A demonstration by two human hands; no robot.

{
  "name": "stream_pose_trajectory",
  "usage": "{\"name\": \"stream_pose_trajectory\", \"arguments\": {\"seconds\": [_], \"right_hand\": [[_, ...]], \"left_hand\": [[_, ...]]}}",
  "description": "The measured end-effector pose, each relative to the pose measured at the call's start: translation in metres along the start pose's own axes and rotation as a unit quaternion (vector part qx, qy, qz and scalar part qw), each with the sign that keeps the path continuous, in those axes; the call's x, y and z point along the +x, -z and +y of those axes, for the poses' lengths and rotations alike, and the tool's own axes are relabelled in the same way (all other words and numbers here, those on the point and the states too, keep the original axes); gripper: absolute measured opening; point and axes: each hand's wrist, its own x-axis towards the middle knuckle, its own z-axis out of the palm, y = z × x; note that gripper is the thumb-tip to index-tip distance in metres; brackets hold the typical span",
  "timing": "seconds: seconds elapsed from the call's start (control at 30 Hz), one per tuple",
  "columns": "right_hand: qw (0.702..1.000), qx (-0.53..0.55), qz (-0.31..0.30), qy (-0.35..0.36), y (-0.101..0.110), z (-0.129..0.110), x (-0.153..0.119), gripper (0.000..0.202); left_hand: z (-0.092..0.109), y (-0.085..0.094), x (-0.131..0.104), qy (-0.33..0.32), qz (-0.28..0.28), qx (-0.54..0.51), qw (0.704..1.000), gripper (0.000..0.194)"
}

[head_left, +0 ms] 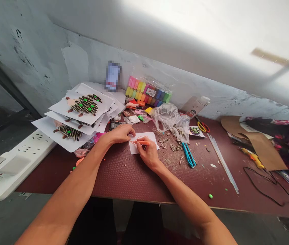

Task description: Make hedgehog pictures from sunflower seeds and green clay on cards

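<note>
My right hand [148,153] is closed around an orange pen [143,142]. The pen's tip rests on a small white sheet of paper [152,136], where an orange curved outline shows. At the sheet's left edge, my left hand [122,133] is bent with curled fingers holding the paper down; some of its fingertips are hidden. To the right of the sheet lie loose striped sunflower seeds [174,147] and turquoise-handled scissors [189,156]. A stack of white sheets [103,102] on the left carries hedgehog-like pictures made of seeds with green dots.
A pack of coloured clay [148,92] leans on the wall behind a crumpled plastic bag [167,117]. A white power strip [19,163] borders the left. Glue sticks [223,163], a yellow glue gun [253,158] with its cord and brown cardboard [267,151] lie right.
</note>
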Motion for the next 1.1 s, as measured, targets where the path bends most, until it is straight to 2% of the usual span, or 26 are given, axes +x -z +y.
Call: {"name": "stream_pose_trajectory", "arguments": {"seconds": [0.3, 0.47, 1.1], "right_hand": [[0.999, 0.031, -0.008, 0.006, 0.0014, -0.0019, -0.0014, 0.017], [1.000, 0.011, 0.011, -0.024, 0.0040, 0.0013, -0.0007, 0.018], [1.000, 0.003, 0.002, -0.016, 0.0028, 0.0043, -0.0001, 0.016]], "left_hand": [[-0.0027, -0.0020, 0.0015, -0.011, 0.007, 0.006, 1.000, 0.033], [-0.0022, -0.0022, 0.0014, 0.000, 0.003, 0.000, 1.000, 0.034], [-0.0037, -0.0034, 0.0017, -0.005, 0.003, -0.006, 1.000, 0.032]]}}
